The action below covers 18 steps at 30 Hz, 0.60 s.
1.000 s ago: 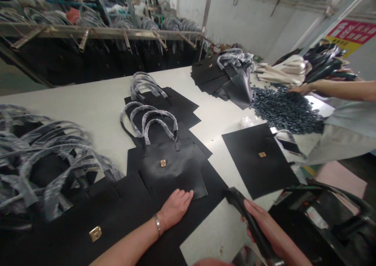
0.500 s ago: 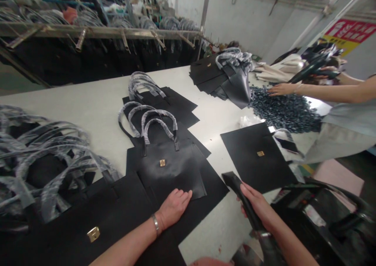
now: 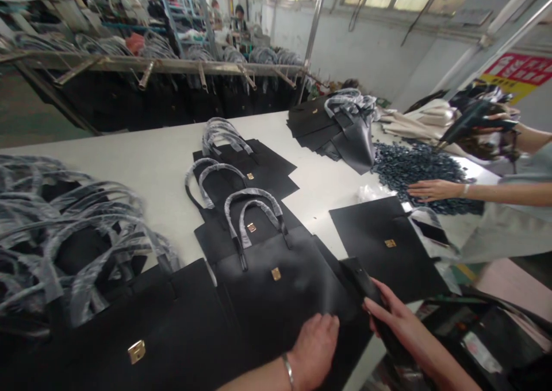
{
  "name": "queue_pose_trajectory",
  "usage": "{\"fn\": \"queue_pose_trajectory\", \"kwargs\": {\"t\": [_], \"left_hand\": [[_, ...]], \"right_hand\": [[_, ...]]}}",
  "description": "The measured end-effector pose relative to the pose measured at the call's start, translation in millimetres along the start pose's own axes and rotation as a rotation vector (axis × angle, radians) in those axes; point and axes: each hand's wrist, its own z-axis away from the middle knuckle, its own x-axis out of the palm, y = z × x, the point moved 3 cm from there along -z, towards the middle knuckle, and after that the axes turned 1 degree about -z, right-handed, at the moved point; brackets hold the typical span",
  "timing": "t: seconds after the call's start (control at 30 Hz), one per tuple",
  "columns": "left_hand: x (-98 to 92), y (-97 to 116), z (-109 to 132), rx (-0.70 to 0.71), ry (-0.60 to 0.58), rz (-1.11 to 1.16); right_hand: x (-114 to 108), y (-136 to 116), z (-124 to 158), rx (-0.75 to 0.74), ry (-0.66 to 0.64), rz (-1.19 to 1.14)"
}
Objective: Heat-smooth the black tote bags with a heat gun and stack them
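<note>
Left hand [image 3: 314, 351] flat on black bag [image 3: 280, 299], light press keeps it from sliding on table [image 3: 150, 172]. Right hand [image 3: 401, 322] gripping black strap [image 3: 361, 282] just beside it. 2 hands apart. Bag near my edge of table, gold clasp [image 3: 276, 273] up, handles [image 3: 254, 207] pointing away. Other person's hand [image 3: 433, 190] over dark pile [image 3: 414, 172].

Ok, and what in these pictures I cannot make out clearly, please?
In the head view:
The red wall sign: writing too small to read.
The black strap: lower part hidden by the right hand.
The black item at lower right: cut off by the picture's edge.
The phone: screen too small and dark.
</note>
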Motion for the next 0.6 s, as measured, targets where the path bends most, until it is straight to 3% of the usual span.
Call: {"fn": "queue_pose_trajectory", "kwargs": {"t": [0.1, 0.23, 0.37, 0.5, 0.6], "left_hand": [[-8.1, 5.2, -3.6, 0.045, 0.076, 0.061], [-37.7, -39.2, 1.4, -0.044, 0.229, -0.067], [-44.0, -74.6, 10.6, -0.116, 0.186, -0.069], [-37.0, -77.6, 14.1, -0.113, 0.167, -0.058], [-36.7, -76.1, 12.7, -0.117, 0.159, -0.042]], "right_hand": [[11.4, -15.0, -13.7, 0.021, -0.039, 0.031], [18.8, -29.9, -45.3, 0.025, -0.101, 0.042], [24.1, -46.2, -82.7, 0.028, -0.162, 0.059], [28.4, -61.6, -111.0, 0.028, -0.215, 0.071], [23.9, -66.2, -117.2, 0.044, -0.257, 0.085]]}}
